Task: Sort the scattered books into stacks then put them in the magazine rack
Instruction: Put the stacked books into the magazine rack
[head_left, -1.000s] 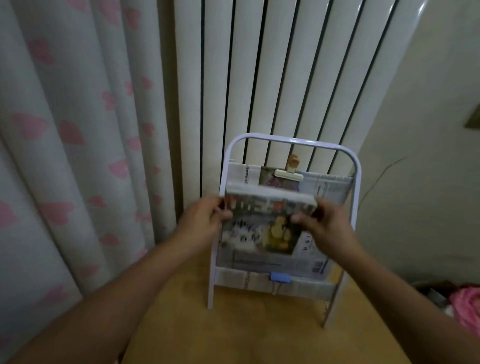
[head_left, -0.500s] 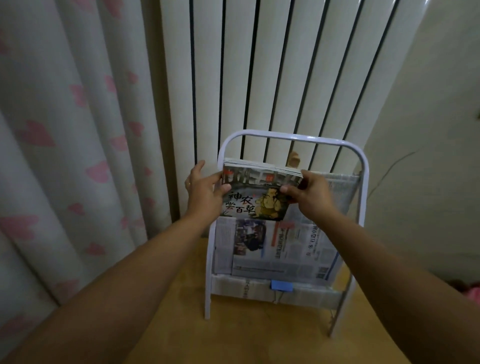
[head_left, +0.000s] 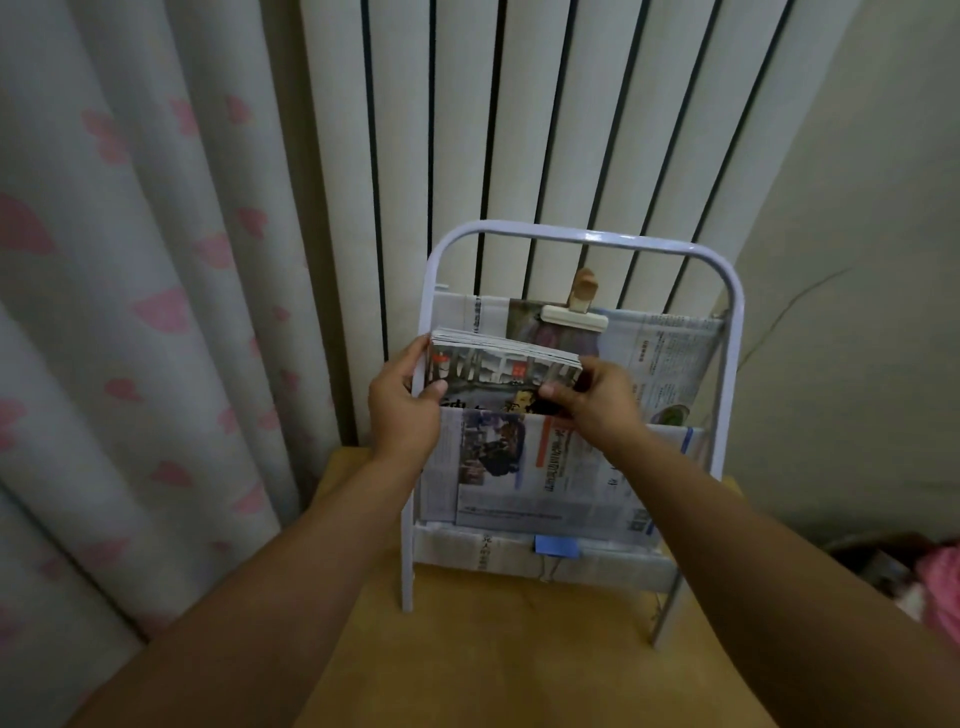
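Note:
A white metal magazine rack (head_left: 732, 322) lined with newspaper stands on a wooden surface. A stack of thin books (head_left: 501, 366) with illustrated covers sits partly down inside the rack's front newspaper pocket, its lower half hidden behind the paper. My left hand (head_left: 402, 400) grips the stack's left edge, thumb on the cover. My right hand (head_left: 592, 397) pinches the stack's right edge. A clip (head_left: 576, 314) holds a picture at the rack's back panel.
A wooden table top (head_left: 493, 649) carries the rack. A white radiator (head_left: 519, 130) stands behind it, a curtain with pink hearts (head_left: 130, 312) hangs to the left, and a beige wall is to the right. Pink fabric (head_left: 940, 587) lies at the lower right.
Both hands raised the book stack above the front pocket's top edge, then lowered it into the pocket, so the lower cover is now hidden.

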